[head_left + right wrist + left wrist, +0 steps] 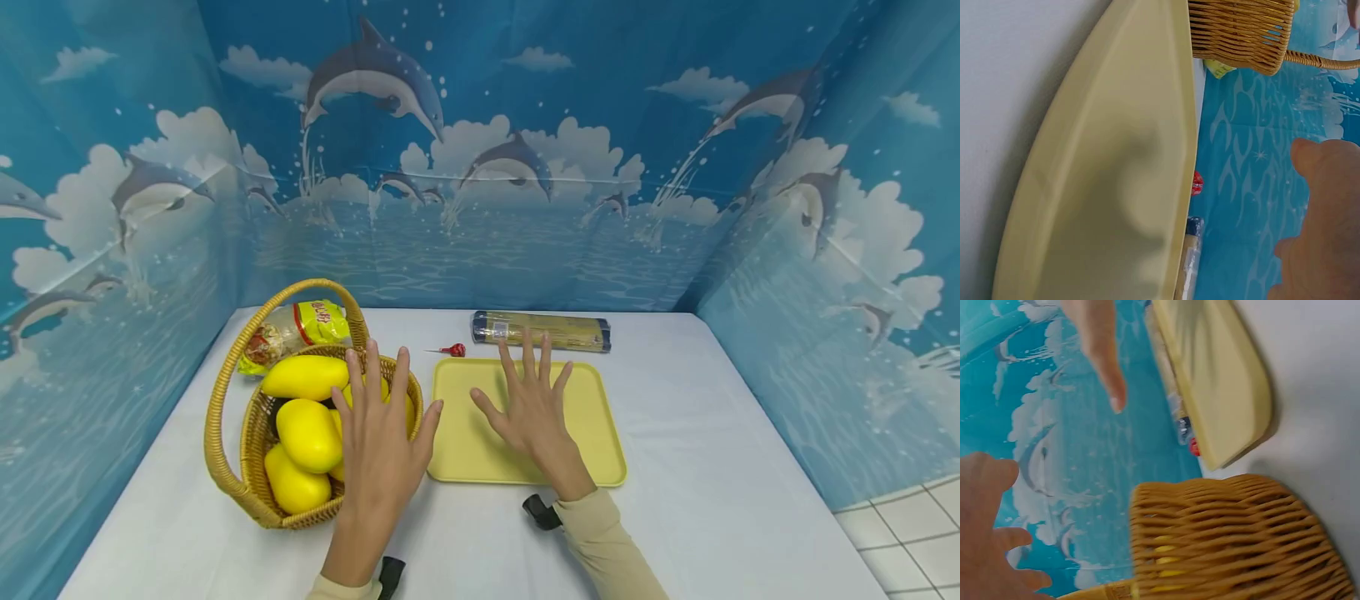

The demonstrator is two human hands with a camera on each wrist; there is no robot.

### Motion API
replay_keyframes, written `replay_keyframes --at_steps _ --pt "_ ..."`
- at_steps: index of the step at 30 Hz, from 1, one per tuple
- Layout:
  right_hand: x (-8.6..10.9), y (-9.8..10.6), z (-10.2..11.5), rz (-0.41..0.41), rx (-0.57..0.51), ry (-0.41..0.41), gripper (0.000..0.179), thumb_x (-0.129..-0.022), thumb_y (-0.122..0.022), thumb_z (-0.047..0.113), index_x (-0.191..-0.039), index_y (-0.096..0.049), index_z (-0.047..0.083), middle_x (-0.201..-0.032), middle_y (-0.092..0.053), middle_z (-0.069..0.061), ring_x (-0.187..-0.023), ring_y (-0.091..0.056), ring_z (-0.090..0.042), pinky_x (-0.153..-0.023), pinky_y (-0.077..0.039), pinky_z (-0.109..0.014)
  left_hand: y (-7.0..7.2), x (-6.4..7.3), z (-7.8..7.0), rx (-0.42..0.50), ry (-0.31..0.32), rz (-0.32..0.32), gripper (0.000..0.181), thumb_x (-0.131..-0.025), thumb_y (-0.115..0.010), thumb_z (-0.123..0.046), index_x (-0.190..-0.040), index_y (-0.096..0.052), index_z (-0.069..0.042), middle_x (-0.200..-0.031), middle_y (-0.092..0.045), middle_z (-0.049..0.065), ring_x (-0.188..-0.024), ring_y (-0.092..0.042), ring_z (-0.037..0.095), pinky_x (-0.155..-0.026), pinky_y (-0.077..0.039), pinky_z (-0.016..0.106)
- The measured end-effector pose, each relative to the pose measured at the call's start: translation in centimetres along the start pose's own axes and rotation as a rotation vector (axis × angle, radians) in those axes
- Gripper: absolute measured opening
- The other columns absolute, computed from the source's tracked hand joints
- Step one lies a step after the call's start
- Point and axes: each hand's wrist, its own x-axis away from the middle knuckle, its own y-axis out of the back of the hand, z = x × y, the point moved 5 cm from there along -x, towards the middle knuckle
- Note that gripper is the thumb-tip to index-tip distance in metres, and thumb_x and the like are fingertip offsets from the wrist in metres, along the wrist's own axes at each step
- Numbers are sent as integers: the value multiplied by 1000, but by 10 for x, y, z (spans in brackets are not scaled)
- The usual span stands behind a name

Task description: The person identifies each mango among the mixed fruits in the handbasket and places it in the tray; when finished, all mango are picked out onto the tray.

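My left hand (378,442), fingers spread, hovers at the right side of a wicker basket (258,500) and overlaps its rim in the head view. Several smooth yellow mangoes (309,435) fill the basket, which has a tall arched handle (216,417). Over a pale yellow rectangular tray (465,450), my right hand (534,408) is held with its fingers spread and nothing in it. Its shadow falls on the tray floor (1110,206) in the right wrist view. The left wrist view shows the basket's woven side (1235,544) close by.
Behind the tray lies a plastic-wrapped brownish roll with dark ends (540,331). A small red thing with a thin stick (453,350) is left of it. A clear bag with a yellow-green label (321,322) rests behind the basket. Dolphin-print curtains (480,242) enclose the white table (697,433).
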Motion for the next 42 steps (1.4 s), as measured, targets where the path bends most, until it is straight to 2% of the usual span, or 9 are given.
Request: replay_keyframes --at_steps 6,9,15,20,23,26,33,38,42 --pt "3 2 -1 -9 -10 3 92 -103 -53 70 -174 -20 21 -181 8 -14 -165 7 -47 -119 -5 -89 23 5 -6 28 -19 -38 83 -101 -76 -40 -170 -36 -15 -182 3 8 -167 7 38 -127 -15 77" --pt "4 2 -1 -14 -31 2 92 -103 -55 68 -174 -24 19 -181 4 -17 -164 9 -47 -119 -4 -89 36 8 -8 53 -40 -87 84 -99 -80 -34 -169 -38 -13 -182 1 9 -167 6 39 -129 -14 73" --pt "5 2 -3 -6 -51 -2 91 -103 -55 68 -174 -24 18 -181 6 -16 -164 13 -46 -119 0 -88 74 11 -10 110 -88 -284 85 -91 -87 -21 -164 -46 -7 -182 -7 13 -166 -1 42 -133 -15 62" --pt "7 3 -6 6 -45 -20 91 -104 -55 67 -174 -24 18 -181 6 -15 -164 14 -45 -119 0 -88 104 15 -9 142 -131 -459 77 -90 -80 -19 -159 -51 -2 -179 -16 21 -165 -7 48 -134 -13 62" --pt "9 4 -9 2 -55 -27 91 -103 -56 67 -173 -27 17 -181 4 -16 -164 12 -46 -118 -1 -89 118 18 -1 128 -117 -535 73 -93 -74 -24 -160 -51 -3 -178 -18 24 -164 -9 50 -133 -9 66" --pt "11 4 -11 13 -65 -35 91 -103 -55 68 -173 -27 16 -181 4 -17 -164 12 -47 -118 1 -89 131 22 12 94 -59 -570 72 -97 -67 -28 -162 -48 -6 -178 -16 23 -165 -7 48 -132 -6 68" --pt "12 2 -17 40 -64 -54 90 -106 -50 69 -174 -21 19 -180 12 -16 -164 17 -46 -119 4 -87 141 27 42 75 63 -549 70 -104 -60 -16 -169 -34 -7 -179 -19 18 -166 -10 41 -131 -7 68" --pt "13 1 -18 55 -88 -63 89 -106 -49 69 -174 -17 21 -179 14 -15 -162 25 -40 -120 9 -85 135 29 54 127 110 -483 62 -107 -59 -4 -166 -39 -2 -173 -34 17 -162 -28 38 -130 -25 60" --pt "13 2 -18 44 -87 -60 89 -106 -50 68 -174 -19 20 -180 12 -16 -162 22 -42 -120 8 -86 134 30 62 124 136 -462 58 -109 -56 -5 -165 -43 -8 -165 -48 19 -151 -47 42 -122 -39 58"
